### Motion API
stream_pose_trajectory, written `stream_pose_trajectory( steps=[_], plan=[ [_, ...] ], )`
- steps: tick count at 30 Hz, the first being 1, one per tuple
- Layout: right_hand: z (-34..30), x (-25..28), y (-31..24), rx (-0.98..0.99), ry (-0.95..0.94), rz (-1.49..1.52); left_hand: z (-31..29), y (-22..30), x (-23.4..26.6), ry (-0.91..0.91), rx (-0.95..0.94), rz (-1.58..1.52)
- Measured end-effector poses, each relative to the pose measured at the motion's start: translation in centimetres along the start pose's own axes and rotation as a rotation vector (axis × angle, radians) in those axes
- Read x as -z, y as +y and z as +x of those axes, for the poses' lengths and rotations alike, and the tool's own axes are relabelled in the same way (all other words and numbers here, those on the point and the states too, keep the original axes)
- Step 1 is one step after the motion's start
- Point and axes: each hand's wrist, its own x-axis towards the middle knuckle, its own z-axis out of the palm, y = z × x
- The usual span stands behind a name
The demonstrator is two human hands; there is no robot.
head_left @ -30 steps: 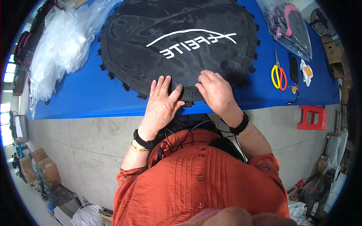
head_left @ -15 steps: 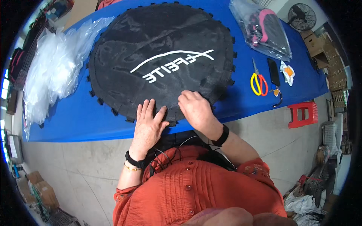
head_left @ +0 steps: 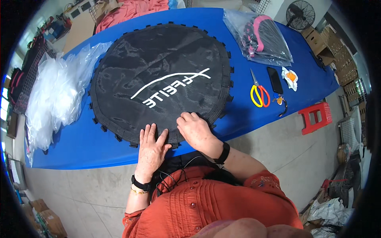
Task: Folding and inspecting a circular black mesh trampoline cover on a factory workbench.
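Note:
A large round black mat [head_left: 131, 63], like a trampoline mat, lies flat with short loops all around its rim. White lettering and a curved white line mark its upper face. My left hand [head_left: 151, 150] rests open on the near rim, fingers stretched out and pressing the fabric. Just to its right, my right hand [head_left: 197, 133] bends over the same near edge. Its fingers are curled together against the mat, and their tips are partly hidden, so anything pinched there does not show.
The mat lies on a blue-covered table [head_left: 246, 119]. Clear plastic bags [head_left: 59, 95] are heaped at left. At right are a bagged black-and-pink item [head_left: 264, 39], scissors [head_left: 258, 93], a phone [head_left: 274, 79] and a crumpled wrapper [head_left: 290, 78]. A red stool [head_left: 315, 118] stands beyond.
The whole view has shifted, so the table and mat sit lower in the picture. Against the mat, both hands keep nearly the same places.

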Motion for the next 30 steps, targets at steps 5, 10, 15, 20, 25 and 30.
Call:
stream_pose_trajectory(
  steps=[5, 10, 15, 20, 25, 30],
  plan=[
    [0.05, 0.4, -0.2, 0.002, -0.025, -0.011, -0.04, 0.06, 0.14, -0.014, 0.0, 0.01],
    [0.02, 0.37, -0.04, 0.019, 0.017, -0.002, 0.13, 0.15, 0.16, -0.02, -0.002, 0.026],
    [0.06, 0.46, -0.1, 0.015, 0.004, -0.001, 0.32, 0.28, 0.43, -0.032, 0.011, 0.026],
    [-0.07, 0.72, -0.14, 0.031, 0.01, -0.026, 0.24, 0.34, 0.49, -0.034, 0.012, 0.024],
    [-0.21, 0.68, -0.37, 0.022, 0.011, -0.012, 0.18, 0.48, 0.55, -0.046, 0.02, 0.037],
    [0.09, 0.72, -0.3, 0.01, -0.022, -0.034, 0.29, 0.48, 0.53, -0.058, 0.029, 0.028]
  ],
)
